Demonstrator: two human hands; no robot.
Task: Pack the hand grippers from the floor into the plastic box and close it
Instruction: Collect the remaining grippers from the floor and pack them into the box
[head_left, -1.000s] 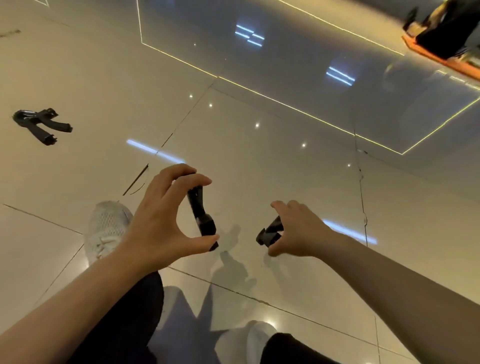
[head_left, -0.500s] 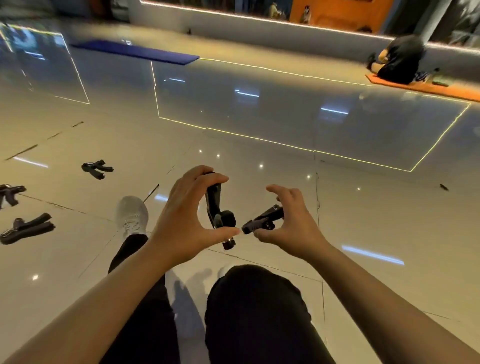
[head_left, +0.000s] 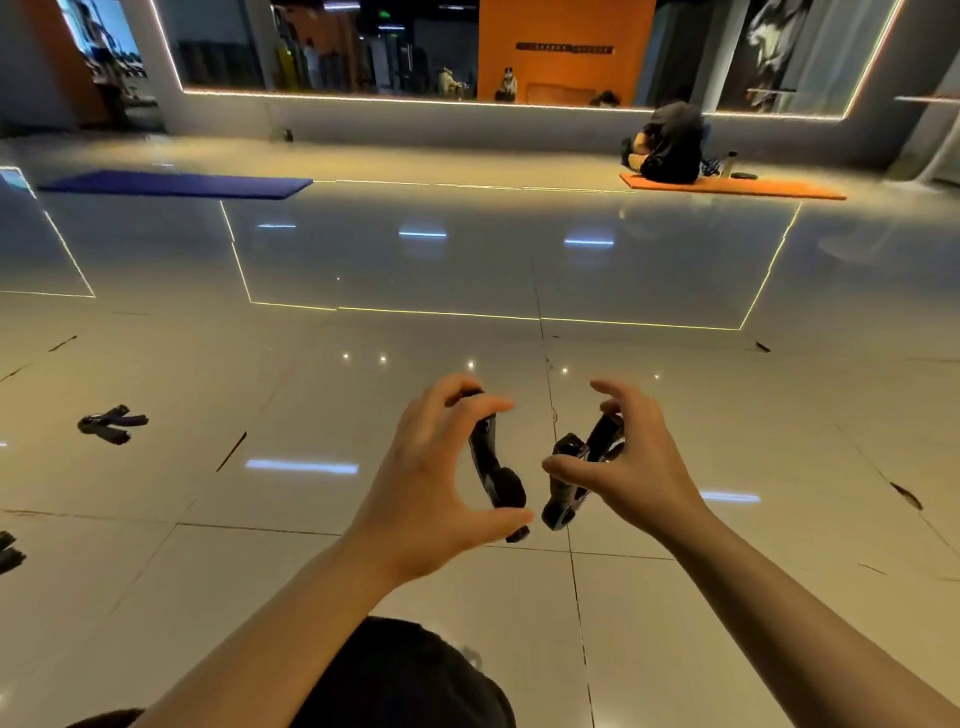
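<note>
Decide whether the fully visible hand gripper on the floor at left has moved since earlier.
No. The hand gripper still lies left of the dark floor scratch, as before; only the camera view shifted.

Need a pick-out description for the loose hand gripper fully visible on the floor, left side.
Start at the blue mat far left, then come down the glossy tiled floor toward the camera. The black hand gripper lies alone there, handles splayed. Unlike the two in the hands, nothing touches it; another is cut off at the left edge.
</note>
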